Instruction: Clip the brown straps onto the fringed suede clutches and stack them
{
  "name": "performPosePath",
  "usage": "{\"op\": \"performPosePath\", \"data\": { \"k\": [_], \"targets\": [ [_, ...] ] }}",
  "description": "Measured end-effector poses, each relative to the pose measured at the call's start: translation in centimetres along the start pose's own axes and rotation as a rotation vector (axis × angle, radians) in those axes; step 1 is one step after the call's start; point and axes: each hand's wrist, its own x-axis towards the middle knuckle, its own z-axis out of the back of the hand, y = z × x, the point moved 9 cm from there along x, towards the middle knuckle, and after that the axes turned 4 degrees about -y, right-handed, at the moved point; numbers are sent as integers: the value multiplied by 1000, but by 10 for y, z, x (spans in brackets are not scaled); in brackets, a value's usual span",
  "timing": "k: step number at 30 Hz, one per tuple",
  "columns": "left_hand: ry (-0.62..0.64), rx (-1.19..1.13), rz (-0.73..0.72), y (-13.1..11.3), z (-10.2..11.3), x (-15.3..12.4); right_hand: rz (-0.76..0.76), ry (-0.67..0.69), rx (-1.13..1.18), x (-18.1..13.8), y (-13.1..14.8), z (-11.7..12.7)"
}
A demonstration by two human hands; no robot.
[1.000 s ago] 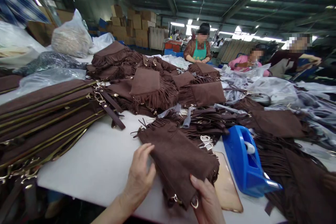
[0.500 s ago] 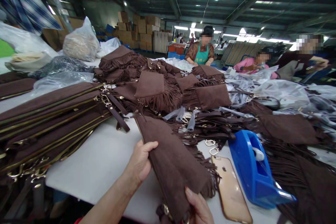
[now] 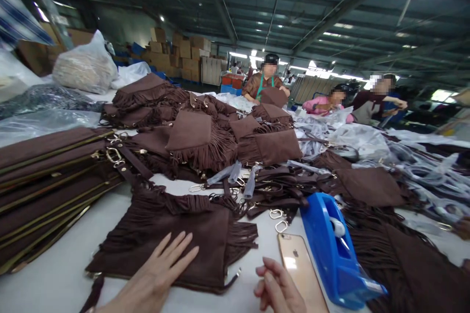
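Observation:
A dark brown suede-like fringed bag [image 3: 205,234] lies flat on the white table before me, with fringe along its far edge and both sides. A zip runs along its near edge, and a short dark strip sticks out at the near right corner. My left hand [image 3: 161,269] rests on the bag, open, fingers spread flat across its face. Just right of the bag, my right hand [image 3: 277,286] is off it, fingers curled in loosely with nothing visible in them. Beside that hand is a gold phone [image 3: 299,266], partly covered by it.
A blue tape dispenser [image 3: 336,249] stands right of the phone. Brown zipped bags [image 3: 55,181] are stacked at left. Fringed bags [image 3: 191,132] are heaped behind, near straps with metal clips [image 3: 281,225]. Clear plastic bags [image 3: 360,142] cover the far right. Co-workers [image 3: 266,78] are across the table.
The bag was tilted up between both hands; now it lies flat with its fringe spread. My left hand has flattened onto it, and my right hand has let go.

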Motion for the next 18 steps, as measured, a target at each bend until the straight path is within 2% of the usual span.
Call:
{"op": "performPosePath", "data": {
  "k": [2, 5, 7, 10, 13, 18],
  "targets": [
    [7, -62, -6, 8, -7, -9, 124, 33, -254, 25, 26, -2],
    [-2, -146, -25, 13, 3, -12, 371, 47, -655, 60, 57, -27],
    [-39, -187, -32, 13, 12, -10, 476, 35, -784, 76, 65, -48],
    [-53, -212, -15, 13, 12, -8, 486, 7, -831, 90, 58, -65],
    [-54, -229, 6, 14, 8, -7, 470, -39, -810, 93, 54, -58],
    [-89, -316, 47, 25, 9, -7, 356, -27, -657, 82, 62, -16]
  ]
}}
